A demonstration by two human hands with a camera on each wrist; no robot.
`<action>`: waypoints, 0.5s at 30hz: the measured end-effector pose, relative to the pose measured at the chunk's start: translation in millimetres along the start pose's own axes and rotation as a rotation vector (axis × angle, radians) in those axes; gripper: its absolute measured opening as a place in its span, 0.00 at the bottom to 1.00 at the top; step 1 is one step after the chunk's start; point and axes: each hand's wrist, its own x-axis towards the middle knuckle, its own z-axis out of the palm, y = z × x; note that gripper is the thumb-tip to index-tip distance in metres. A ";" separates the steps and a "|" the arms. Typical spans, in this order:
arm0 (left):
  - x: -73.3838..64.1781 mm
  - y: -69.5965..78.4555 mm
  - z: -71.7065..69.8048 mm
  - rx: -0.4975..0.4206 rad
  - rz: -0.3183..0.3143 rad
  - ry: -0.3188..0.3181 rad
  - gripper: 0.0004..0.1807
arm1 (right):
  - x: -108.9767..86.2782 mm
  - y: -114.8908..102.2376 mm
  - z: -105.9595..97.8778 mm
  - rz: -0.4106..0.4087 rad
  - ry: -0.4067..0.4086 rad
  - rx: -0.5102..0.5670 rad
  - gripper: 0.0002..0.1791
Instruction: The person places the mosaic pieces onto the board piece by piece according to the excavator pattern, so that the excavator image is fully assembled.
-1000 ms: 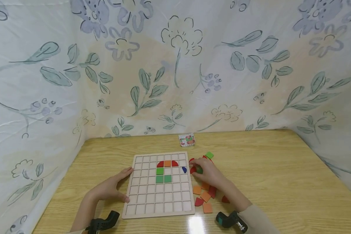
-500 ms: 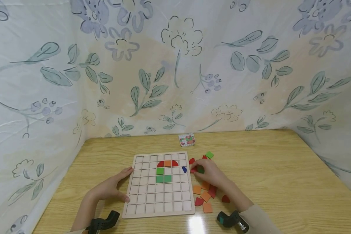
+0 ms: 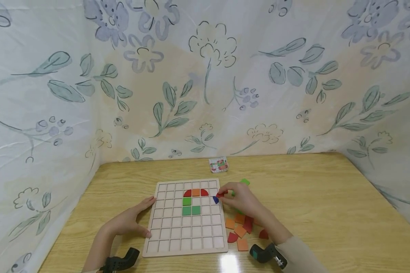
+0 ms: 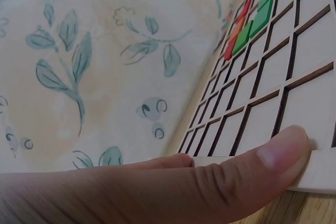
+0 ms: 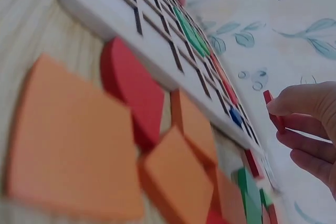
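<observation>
My left hand (image 3: pixel 128 220) rests along the left edge of a wooden grid board (image 3: pixel 181 242), its thumb (image 4: pixel 283 153) lying on the rim and the fingers spread. Between thumb and fingertips my right hand (image 3: pixel 242 199) pinches a red tile (image 5: pixel 273 109), raised near the board's right edge. Just beside it on the board lies a small blue half-round piece (image 3: pixel 215 200). Set in the cells are two red quarter-round tiles (image 3: pixel 204 192) with an orange square (image 3: pixel 196 192) between them, a light green square (image 3: pixel 186 201) and two darker green squares (image 3: pixel 196 210).
Right of the board lies a loose heap of orange squares (image 3: pixel 242 244), red quarter-rounds (image 3: pixel 232 237) and green pieces (image 3: pixel 245 182), partly hidden by my right hand. A small pattern card (image 3: pixel 218 165) sits behind the board. Floral cloth (image 3: pixel 205 94) hangs at the table's back edge.
My right hand has taken a red tile from the heap and lifted it, moving slightly left to the board's right edge. The left hand has stayed in place.
</observation>
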 end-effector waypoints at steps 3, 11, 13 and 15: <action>0.3 -1.1 0.6 -0.003 0.006 -0.003 0.59 | 5.1 -4.2 3.5 -0.035 -0.017 0.014 0.07; 0.3 -2.4 2.1 -0.001 -0.001 -0.001 0.60 | 21.6 -14.7 24.5 -0.106 -0.106 -0.054 0.04; 0.0 -2.0 2.1 0.002 0.000 0.001 0.60 | 25.3 -17.2 31.8 -0.127 -0.128 -0.073 0.04; -0.1 -1.5 1.9 0.009 0.005 0.003 0.59 | 28.3 -19.1 38.4 -0.140 -0.145 -0.093 0.04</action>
